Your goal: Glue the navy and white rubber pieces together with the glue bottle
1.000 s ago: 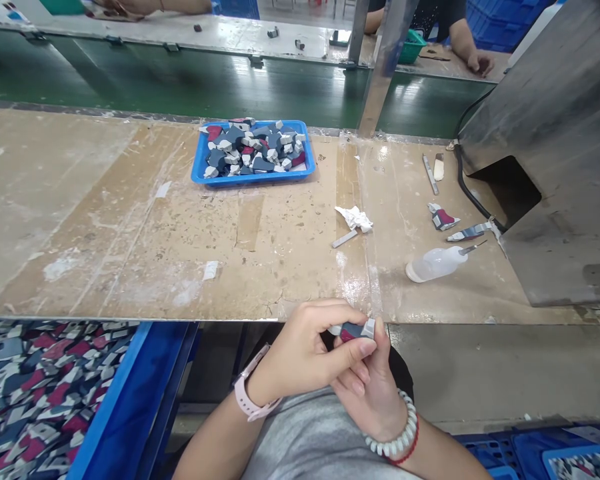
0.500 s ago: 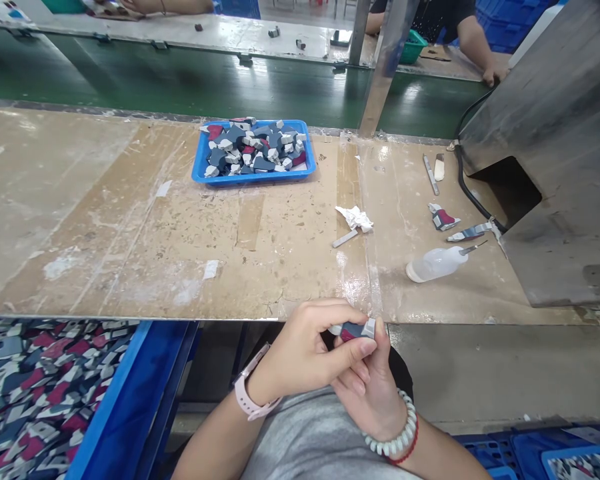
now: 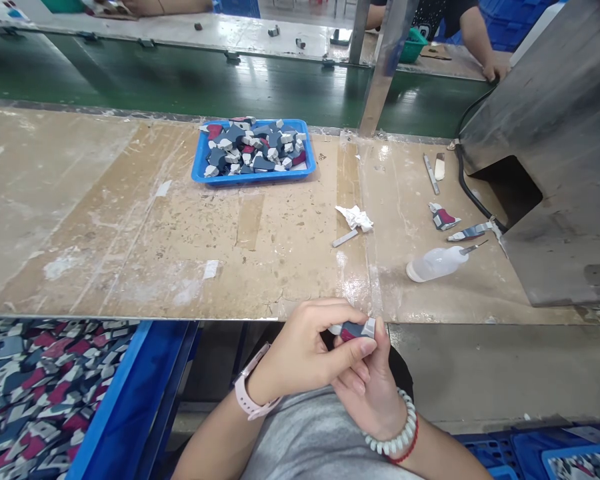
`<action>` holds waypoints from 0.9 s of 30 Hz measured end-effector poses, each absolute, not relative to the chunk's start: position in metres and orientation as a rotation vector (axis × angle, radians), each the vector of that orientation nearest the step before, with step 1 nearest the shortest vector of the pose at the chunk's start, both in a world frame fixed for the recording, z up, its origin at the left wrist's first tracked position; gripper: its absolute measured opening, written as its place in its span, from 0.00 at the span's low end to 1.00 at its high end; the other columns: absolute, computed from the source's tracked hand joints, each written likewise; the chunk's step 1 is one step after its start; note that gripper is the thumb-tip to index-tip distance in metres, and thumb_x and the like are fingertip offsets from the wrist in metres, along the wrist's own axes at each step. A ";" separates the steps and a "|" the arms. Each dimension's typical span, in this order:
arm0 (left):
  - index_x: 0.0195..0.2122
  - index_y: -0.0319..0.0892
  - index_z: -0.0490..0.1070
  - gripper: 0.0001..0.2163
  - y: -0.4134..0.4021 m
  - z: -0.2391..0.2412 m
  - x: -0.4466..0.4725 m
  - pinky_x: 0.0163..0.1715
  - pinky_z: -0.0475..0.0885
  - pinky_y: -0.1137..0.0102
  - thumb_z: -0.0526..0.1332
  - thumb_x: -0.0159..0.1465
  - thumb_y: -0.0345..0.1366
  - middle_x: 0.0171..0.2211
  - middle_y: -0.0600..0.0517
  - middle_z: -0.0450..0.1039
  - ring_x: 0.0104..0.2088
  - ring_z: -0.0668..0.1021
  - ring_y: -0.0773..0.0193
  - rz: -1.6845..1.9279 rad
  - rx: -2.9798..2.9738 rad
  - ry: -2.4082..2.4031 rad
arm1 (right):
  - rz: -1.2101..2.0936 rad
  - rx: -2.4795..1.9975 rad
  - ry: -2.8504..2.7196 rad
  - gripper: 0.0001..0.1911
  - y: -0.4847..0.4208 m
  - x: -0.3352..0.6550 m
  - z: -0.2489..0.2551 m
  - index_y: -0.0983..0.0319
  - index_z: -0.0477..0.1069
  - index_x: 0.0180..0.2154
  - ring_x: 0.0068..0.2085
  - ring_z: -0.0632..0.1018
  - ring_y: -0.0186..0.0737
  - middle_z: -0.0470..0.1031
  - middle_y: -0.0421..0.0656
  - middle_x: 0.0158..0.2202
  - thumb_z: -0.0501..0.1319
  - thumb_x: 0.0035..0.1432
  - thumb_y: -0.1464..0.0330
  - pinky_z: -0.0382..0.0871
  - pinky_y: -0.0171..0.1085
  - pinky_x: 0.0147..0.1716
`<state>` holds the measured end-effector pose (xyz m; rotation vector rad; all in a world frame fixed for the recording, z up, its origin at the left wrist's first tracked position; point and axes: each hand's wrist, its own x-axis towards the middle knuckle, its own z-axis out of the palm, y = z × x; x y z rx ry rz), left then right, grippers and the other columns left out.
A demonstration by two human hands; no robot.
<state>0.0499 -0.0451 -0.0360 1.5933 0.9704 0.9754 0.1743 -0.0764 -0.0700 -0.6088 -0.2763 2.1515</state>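
Note:
Just off the table's front edge, both hands meet around a small moulded piece [image 3: 353, 331] in dark blue-grey, maroon and light grey. My left hand [image 3: 313, 353], with a pink watch band at its wrist, pinches the piece between thumb and fingers from above. Below and to the right, my right hand [image 3: 373, 393] has its fingers curled against the piece's light grey end; a beaded bracelet circles that wrist. Part of the piece is covered by fingers. Similar pieces fill a blue tray [image 3: 254, 180] at the table's back.
On the table [image 3: 130, 233] are crumpled white paper [image 3: 355, 218], a small grey strip [image 3: 345, 238], a squeeze bottle [image 3: 436, 264] with a needle tip, and loose pieces [image 3: 443, 217]. A metal housing [image 3: 570, 167] stands right. A blue bin [image 3: 115, 407] of pieces sits lower left.
My hands and the piece have hardly moved. Along the green belt at the back, the dark clips have shifted left. A co-worker across the belt has moved slightly.

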 end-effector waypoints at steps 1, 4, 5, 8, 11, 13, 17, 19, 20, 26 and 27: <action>0.39 0.38 0.80 0.08 -0.045 -0.036 0.050 0.35 0.73 0.69 0.67 0.65 0.38 0.32 0.47 0.79 0.33 0.79 0.61 0.973 1.593 0.970 | 2.154 -0.601 -0.273 0.47 -0.076 0.174 -0.070 0.61 0.37 0.13 0.14 0.46 0.21 0.40 0.29 0.10 0.64 0.53 0.37 0.52 0.25 0.18; 0.38 0.37 0.80 0.08 -0.046 -0.036 0.050 0.35 0.72 0.70 0.67 0.65 0.38 0.32 0.47 0.78 0.33 0.79 0.62 0.972 1.586 0.967 | 2.160 -0.591 -0.271 0.47 -0.077 0.174 -0.070 0.62 0.37 0.14 0.14 0.47 0.21 0.41 0.29 0.10 0.64 0.53 0.37 0.54 0.25 0.19; 0.38 0.37 0.80 0.08 -0.046 -0.036 0.050 0.35 0.72 0.70 0.67 0.64 0.38 0.32 0.47 0.78 0.33 0.79 0.62 0.974 1.583 0.968 | 2.158 -0.594 -0.271 0.47 -0.077 0.174 -0.070 0.62 0.37 0.14 0.14 0.47 0.21 0.41 0.29 0.10 0.64 0.53 0.37 0.54 0.25 0.19; 0.38 0.37 0.81 0.08 -0.046 -0.037 0.050 0.35 0.72 0.70 0.67 0.64 0.37 0.32 0.47 0.78 0.33 0.79 0.62 0.984 1.576 0.966 | 2.156 -0.595 -0.275 0.47 -0.077 0.175 -0.070 0.62 0.38 0.14 0.14 0.47 0.21 0.41 0.29 0.10 0.64 0.53 0.37 0.54 0.25 0.19; 0.37 0.37 0.80 0.07 -0.046 -0.038 0.050 0.35 0.72 0.70 0.68 0.64 0.36 0.32 0.47 0.78 0.33 0.79 0.63 0.992 1.575 0.967 | 2.156 -0.594 -0.282 0.47 -0.077 0.175 -0.070 0.62 0.38 0.14 0.14 0.47 0.21 0.41 0.29 0.10 0.64 0.53 0.37 0.54 0.24 0.19; 0.37 0.36 0.80 0.08 -0.046 -0.038 0.050 0.35 0.72 0.70 0.68 0.64 0.36 0.32 0.47 0.78 0.33 0.79 0.63 0.994 1.578 0.965 | 2.157 -0.593 -0.283 0.47 -0.077 0.175 -0.070 0.62 0.38 0.14 0.14 0.47 0.21 0.41 0.29 0.10 0.64 0.53 0.37 0.54 0.24 0.19; 0.37 0.36 0.80 0.07 -0.046 -0.037 0.050 0.35 0.71 0.70 0.67 0.64 0.36 0.32 0.48 0.78 0.32 0.78 0.63 0.988 1.589 0.960 | 2.153 -0.575 -0.282 0.47 -0.077 0.174 -0.071 0.62 0.38 0.14 0.14 0.47 0.21 0.41 0.29 0.10 0.64 0.54 0.37 0.54 0.24 0.19; 0.37 0.36 0.80 0.07 -0.046 -0.036 0.050 0.34 0.71 0.70 0.67 0.64 0.36 0.31 0.48 0.78 0.32 0.78 0.63 0.986 1.590 0.961 | 2.147 -0.567 -0.287 0.46 -0.077 0.174 -0.071 0.62 0.38 0.14 0.14 0.47 0.21 0.41 0.29 0.11 0.64 0.55 0.38 0.54 0.24 0.19; 0.37 0.36 0.80 0.07 -0.046 -0.036 0.050 0.34 0.72 0.71 0.67 0.64 0.36 0.31 0.48 0.78 0.32 0.79 0.63 0.987 1.589 0.961 | 2.144 -0.561 -0.292 0.46 -0.077 0.175 -0.072 0.62 0.39 0.14 0.14 0.47 0.21 0.41 0.29 0.11 0.63 0.55 0.38 0.53 0.24 0.19; 0.37 0.37 0.80 0.06 -0.047 -0.040 0.050 0.34 0.72 0.70 0.68 0.64 0.35 0.31 0.48 0.78 0.32 0.78 0.63 1.046 1.610 0.912 | 2.140 -0.561 -0.345 0.46 -0.078 0.175 -0.073 0.63 0.39 0.14 0.14 0.48 0.20 0.42 0.30 0.11 0.62 0.56 0.37 0.51 0.24 0.19; 0.37 0.38 0.79 0.06 -0.048 -0.041 0.050 0.34 0.72 0.70 0.68 0.64 0.35 0.31 0.48 0.78 0.32 0.78 0.63 1.067 1.623 0.908 | 2.132 -0.576 -0.360 0.46 -0.078 0.175 -0.074 0.63 0.40 0.14 0.14 0.48 0.20 0.42 0.30 0.11 0.62 0.55 0.36 0.51 0.25 0.18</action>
